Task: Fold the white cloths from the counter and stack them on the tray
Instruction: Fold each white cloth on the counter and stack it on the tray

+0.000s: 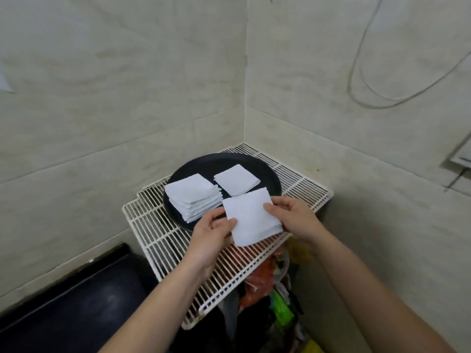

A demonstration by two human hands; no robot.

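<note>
A round black tray [270, 174] lies on a white wire rack [163, 240] in the corner. On the tray's left side stands a tall stack of folded white cloths [193, 197]. A single folded white cloth [237, 179] lies on its right side. Just in front of the tray I hold a folded white cloth [251, 220] above the rack. My left hand [211, 235] pinches its left edge with thumb on top. My right hand [293, 217] pinches its right edge.
Tiled walls close in behind and to the right of the rack. A dark counter surface [71, 309] lies at lower left. Colourful bags and clutter [267, 289] sit under the rack. A hose [362, 80] hangs on the right wall.
</note>
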